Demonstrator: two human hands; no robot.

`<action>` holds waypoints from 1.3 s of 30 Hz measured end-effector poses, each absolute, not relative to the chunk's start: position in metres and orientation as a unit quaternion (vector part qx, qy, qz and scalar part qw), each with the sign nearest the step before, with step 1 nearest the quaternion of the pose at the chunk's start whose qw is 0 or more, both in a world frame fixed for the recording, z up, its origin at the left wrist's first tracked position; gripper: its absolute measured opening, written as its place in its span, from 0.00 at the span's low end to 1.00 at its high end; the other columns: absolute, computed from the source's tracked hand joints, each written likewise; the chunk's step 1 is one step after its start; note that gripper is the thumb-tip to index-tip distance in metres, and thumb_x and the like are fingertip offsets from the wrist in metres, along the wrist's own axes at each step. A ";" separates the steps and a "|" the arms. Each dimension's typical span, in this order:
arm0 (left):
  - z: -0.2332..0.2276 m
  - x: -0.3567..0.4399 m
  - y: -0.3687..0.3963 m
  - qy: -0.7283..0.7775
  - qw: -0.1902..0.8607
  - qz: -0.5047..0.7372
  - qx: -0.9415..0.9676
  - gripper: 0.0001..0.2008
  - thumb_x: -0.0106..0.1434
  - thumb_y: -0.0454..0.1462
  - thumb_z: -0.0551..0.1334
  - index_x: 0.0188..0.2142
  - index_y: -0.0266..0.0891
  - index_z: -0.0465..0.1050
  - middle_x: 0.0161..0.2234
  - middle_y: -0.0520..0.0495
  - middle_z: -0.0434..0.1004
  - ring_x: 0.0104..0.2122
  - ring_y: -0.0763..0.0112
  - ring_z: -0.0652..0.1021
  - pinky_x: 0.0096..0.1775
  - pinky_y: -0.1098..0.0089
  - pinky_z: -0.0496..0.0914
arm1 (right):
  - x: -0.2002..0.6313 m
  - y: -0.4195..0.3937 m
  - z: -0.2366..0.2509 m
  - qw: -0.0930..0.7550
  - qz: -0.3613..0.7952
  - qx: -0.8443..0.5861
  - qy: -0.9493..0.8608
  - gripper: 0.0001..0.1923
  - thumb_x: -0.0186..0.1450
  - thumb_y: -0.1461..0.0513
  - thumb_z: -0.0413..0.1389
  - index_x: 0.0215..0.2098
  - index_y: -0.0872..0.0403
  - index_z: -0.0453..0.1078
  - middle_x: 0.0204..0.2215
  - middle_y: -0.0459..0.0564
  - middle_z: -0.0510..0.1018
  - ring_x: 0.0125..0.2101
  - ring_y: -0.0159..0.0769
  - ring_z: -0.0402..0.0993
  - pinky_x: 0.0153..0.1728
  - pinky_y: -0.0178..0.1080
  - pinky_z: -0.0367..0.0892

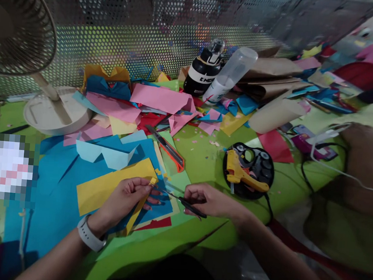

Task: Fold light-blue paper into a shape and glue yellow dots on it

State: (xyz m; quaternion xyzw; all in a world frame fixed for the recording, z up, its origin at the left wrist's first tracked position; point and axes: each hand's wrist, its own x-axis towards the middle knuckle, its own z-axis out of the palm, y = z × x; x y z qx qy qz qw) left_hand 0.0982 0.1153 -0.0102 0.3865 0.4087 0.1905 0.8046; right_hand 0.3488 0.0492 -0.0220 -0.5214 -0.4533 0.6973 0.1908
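Note:
My left hand [134,196] pinches a narrow yellow paper strip [137,214] between thumb and fingers; a white watch band is on that wrist. In my right hand [205,198] is a pair of scissors [191,206] with dark handles, their blades pointing left toward the strip's upper end. Small yellow snippets lie near the blades. Beneath my left hand is a larger yellow paper sheet [95,193] on blue paper [58,189]. Just beyond it sits a light-blue cut paper shape [105,154]. An orange-and-grey utility knife [168,149] lies farther back.
A yellow glue gun [244,173] rests on a round black tray [261,185] at right. Two bottles, one black [201,73], one clear [231,76], stand behind paper scraps [160,98]. A fan [56,111] is at left. Another person's arm [367,169] is at far right, near a cable.

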 end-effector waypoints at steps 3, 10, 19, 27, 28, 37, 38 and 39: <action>-0.011 0.097 0.115 0.402 0.808 0.196 0.384 0.19 0.54 0.45 0.71 0.38 0.34 0.72 0.39 0.39 0.82 0.33 0.63 0.83 0.29 0.73 0.72 | 0.349 0.050 -0.023 0.188 0.699 -0.524 -0.449 0.23 0.51 0.48 0.66 0.28 0.54 0.63 0.21 0.41 0.72 0.23 0.27 0.68 0.26 0.31 0.61; -0.012 0.097 0.115 0.398 0.810 0.202 0.380 0.19 0.54 0.45 0.71 0.38 0.35 0.71 0.38 0.39 0.83 0.33 0.63 0.83 0.29 0.73 0.72 | 0.352 0.049 -0.024 0.191 0.700 -0.525 -0.445 0.23 0.52 0.46 0.66 0.28 0.55 0.65 0.22 0.41 0.73 0.23 0.28 0.68 0.26 0.32 0.61; -0.011 0.098 0.115 0.400 0.810 0.202 0.377 0.20 0.53 0.46 0.72 0.38 0.35 0.71 0.37 0.41 0.83 0.32 0.65 0.83 0.29 0.73 0.72 | 0.352 0.050 -0.026 0.195 0.703 -0.517 -0.448 0.22 0.52 0.48 0.66 0.29 0.55 0.65 0.22 0.41 0.73 0.24 0.27 0.69 0.26 0.31 0.61; -0.008 0.099 0.115 0.406 0.803 0.205 0.385 0.19 0.53 0.45 0.72 0.37 0.35 0.72 0.37 0.40 0.83 0.32 0.65 0.83 0.29 0.73 0.72 | 0.353 0.048 -0.029 0.190 0.700 -0.524 -0.447 0.23 0.53 0.46 0.65 0.29 0.55 0.66 0.22 0.42 0.74 0.22 0.27 0.68 0.25 0.31 0.61; -0.007 0.099 0.115 0.408 0.801 0.204 0.388 0.19 0.54 0.45 0.71 0.37 0.35 0.72 0.37 0.40 0.83 0.32 0.65 0.83 0.29 0.73 0.72 | 0.353 0.048 -0.029 0.188 0.700 -0.525 -0.446 0.23 0.52 0.46 0.66 0.29 0.55 0.66 0.22 0.42 0.74 0.22 0.27 0.68 0.25 0.31 0.61; -0.008 0.098 0.116 0.417 0.801 0.161 0.398 0.17 0.56 0.47 0.69 0.35 0.34 0.75 0.38 0.38 0.82 0.32 0.66 0.82 0.29 0.71 0.73 | 0.349 0.051 -0.022 0.212 0.689 -0.549 -0.422 0.26 0.48 0.44 0.67 0.26 0.55 0.65 0.19 0.40 0.70 0.19 0.25 0.64 0.21 0.31 0.58; -0.008 0.098 0.116 0.419 0.801 0.159 0.397 0.17 0.56 0.47 0.69 0.34 0.34 0.75 0.37 0.38 0.83 0.31 0.66 0.82 0.30 0.72 0.73 | 0.349 0.051 -0.022 0.213 0.689 -0.549 -0.422 0.26 0.49 0.44 0.67 0.26 0.56 0.65 0.19 0.40 0.71 0.19 0.25 0.64 0.21 0.31 0.58; -0.007 0.098 0.116 0.423 0.799 0.160 0.397 0.17 0.56 0.47 0.69 0.34 0.34 0.75 0.37 0.38 0.83 0.31 0.66 0.82 0.30 0.72 0.73 | 0.349 0.051 -0.023 0.214 0.689 -0.548 -0.423 0.26 0.49 0.44 0.66 0.27 0.56 0.66 0.20 0.40 0.71 0.19 0.25 0.65 0.21 0.30 0.59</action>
